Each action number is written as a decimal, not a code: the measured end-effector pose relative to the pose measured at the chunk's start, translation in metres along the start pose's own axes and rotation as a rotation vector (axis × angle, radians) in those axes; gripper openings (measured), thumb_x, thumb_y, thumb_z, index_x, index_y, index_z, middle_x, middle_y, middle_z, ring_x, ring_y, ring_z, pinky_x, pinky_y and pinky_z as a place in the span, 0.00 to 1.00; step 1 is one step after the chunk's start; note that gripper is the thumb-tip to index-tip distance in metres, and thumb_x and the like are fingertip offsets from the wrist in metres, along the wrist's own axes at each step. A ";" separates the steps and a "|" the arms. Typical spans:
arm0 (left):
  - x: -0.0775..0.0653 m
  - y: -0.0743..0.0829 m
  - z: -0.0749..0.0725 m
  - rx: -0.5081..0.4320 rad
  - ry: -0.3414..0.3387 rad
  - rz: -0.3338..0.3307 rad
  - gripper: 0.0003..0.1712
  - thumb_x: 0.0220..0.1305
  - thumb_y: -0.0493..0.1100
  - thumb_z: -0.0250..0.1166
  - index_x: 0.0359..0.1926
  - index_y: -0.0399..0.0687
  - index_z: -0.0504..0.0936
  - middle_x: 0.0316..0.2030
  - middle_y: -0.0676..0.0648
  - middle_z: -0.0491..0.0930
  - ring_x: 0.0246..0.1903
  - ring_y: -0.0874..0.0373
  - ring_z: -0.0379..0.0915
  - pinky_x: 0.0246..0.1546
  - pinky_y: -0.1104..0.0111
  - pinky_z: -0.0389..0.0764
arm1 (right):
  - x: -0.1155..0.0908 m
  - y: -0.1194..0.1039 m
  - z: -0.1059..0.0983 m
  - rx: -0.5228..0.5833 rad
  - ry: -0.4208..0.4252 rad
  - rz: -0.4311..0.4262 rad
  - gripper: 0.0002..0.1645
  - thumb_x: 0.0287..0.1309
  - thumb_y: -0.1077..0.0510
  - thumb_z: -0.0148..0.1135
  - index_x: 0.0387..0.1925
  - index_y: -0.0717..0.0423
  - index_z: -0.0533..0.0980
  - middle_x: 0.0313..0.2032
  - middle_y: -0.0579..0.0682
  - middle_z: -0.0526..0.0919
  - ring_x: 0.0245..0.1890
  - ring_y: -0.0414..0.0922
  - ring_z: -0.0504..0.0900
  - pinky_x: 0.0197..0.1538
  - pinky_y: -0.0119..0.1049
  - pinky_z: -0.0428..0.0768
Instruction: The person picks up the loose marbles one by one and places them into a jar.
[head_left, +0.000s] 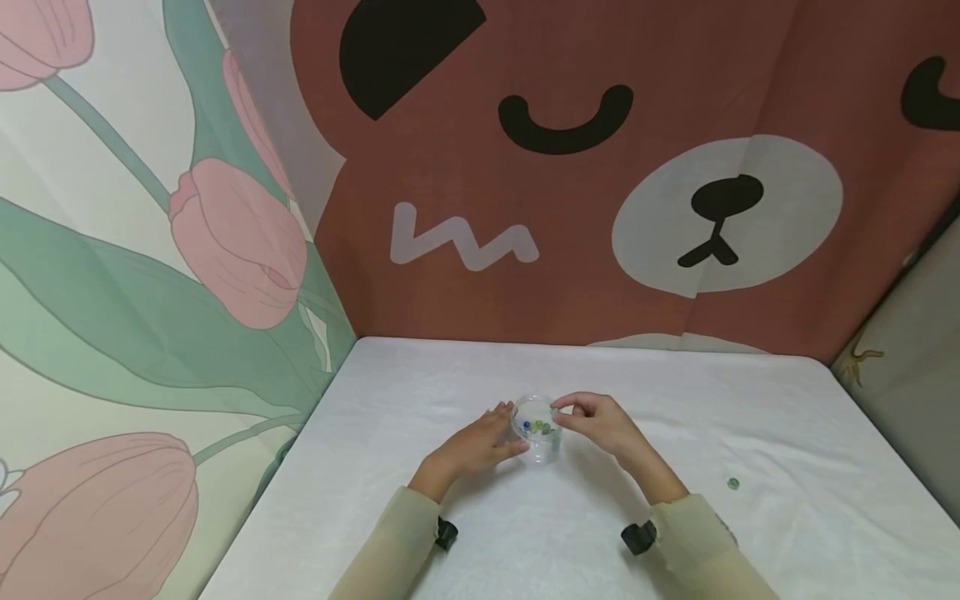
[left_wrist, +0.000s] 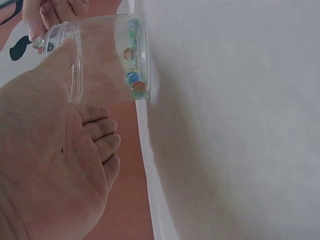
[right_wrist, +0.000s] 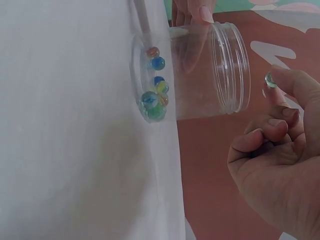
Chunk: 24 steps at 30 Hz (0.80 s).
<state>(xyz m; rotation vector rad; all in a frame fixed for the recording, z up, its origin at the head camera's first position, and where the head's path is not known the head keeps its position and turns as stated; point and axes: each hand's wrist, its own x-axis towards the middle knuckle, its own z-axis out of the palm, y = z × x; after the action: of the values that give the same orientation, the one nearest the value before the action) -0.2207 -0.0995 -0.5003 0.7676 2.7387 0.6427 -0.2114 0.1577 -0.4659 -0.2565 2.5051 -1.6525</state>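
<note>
A clear plastic jar (head_left: 544, 452) stands upright and lidless on the white table. Several coloured glass marbles (right_wrist: 158, 63) lie at its bottom, blue, green, yellow and orange-red among them. My left hand (head_left: 480, 443) holds the jar from its left side, with the thumb (left_wrist: 61, 55) across the threaded neck and the fingers around the far side. Between thumb and index finger, my right hand (head_left: 604, 425) pinches a clear greenish marble (right_wrist: 270, 80) close beside the jar's mouth. Its other fingers are curled in.
One green marble (head_left: 733, 483) lies on the white tablecloth (head_left: 675, 550), right of the right forearm. A brown bear-print backdrop (head_left: 570, 275) hangs behind the table, and a tulip-print cloth (head_left: 240, 242) hangs on the left. Dark bands (head_left: 639, 538) circle both wrists.
</note>
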 end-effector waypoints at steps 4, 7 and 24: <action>-0.001 0.001 -0.001 0.002 0.001 0.003 0.51 0.71 0.74 0.47 0.80 0.44 0.51 0.80 0.46 0.48 0.80 0.53 0.40 0.79 0.56 0.50 | 0.003 0.000 0.005 0.030 -0.011 0.001 0.18 0.62 0.54 0.71 0.50 0.59 0.84 0.23 0.44 0.69 0.26 0.41 0.66 0.27 0.31 0.65; -0.001 0.001 -0.001 0.004 -0.001 0.004 0.51 0.71 0.73 0.47 0.80 0.44 0.51 0.80 0.45 0.48 0.80 0.53 0.40 0.79 0.56 0.50 | 0.004 -0.001 0.008 0.045 -0.018 -0.003 0.18 0.62 0.55 0.71 0.50 0.59 0.84 0.23 0.44 0.69 0.26 0.41 0.66 0.27 0.31 0.65; 0.000 -0.001 -0.001 -0.002 -0.014 0.015 0.52 0.71 0.74 0.47 0.80 0.44 0.51 0.80 0.44 0.47 0.80 0.53 0.39 0.79 0.55 0.50 | 0.009 0.002 0.018 0.019 -0.028 0.020 0.22 0.62 0.54 0.71 0.56 0.57 0.82 0.21 0.45 0.68 0.24 0.42 0.65 0.27 0.31 0.64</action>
<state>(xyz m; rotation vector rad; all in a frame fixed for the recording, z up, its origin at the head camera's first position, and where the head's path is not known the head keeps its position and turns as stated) -0.2212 -0.1006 -0.5001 0.7901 2.7218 0.6410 -0.2167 0.1407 -0.4747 -0.2502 2.4626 -1.6525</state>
